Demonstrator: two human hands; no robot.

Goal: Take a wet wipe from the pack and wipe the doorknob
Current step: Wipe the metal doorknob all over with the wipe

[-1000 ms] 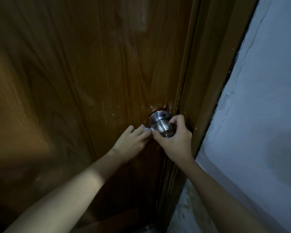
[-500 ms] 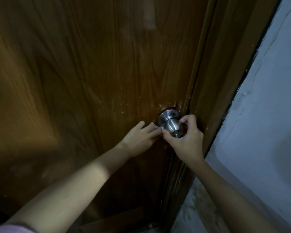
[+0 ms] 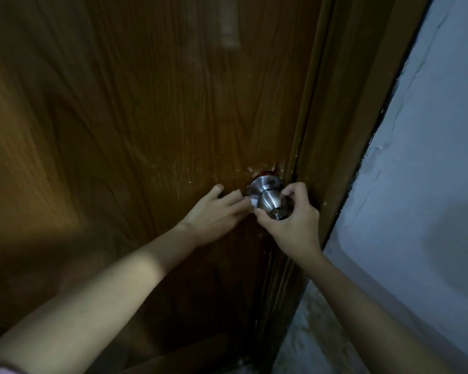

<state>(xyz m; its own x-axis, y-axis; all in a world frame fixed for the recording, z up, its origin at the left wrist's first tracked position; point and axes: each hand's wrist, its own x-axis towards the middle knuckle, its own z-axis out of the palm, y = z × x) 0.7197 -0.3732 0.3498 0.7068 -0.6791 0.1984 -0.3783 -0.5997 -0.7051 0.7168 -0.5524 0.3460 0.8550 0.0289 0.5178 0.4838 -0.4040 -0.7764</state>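
Note:
A steel doorknob [image 3: 268,199] sticks out of the brown wooden door [image 3: 152,125], close to its right edge. My left hand [image 3: 216,215] presses a small white wet wipe [image 3: 252,201] against the knob's neck from the left; only a corner of the wipe shows past the fingertips. My right hand [image 3: 292,222] grips the knob from the right and below, thumb under it and fingers over the far side. The wipe pack is out of view.
The brown door frame [image 3: 335,147] runs along the door's right edge. A pale grey wall [image 3: 422,184] with cracked paint fills the right side. The scene is dim.
The view has shifted, so the knob and both hands sit a little more to the right in the frame. More of the wipe now shows at the knob's neck. Both hands stay on the knob.

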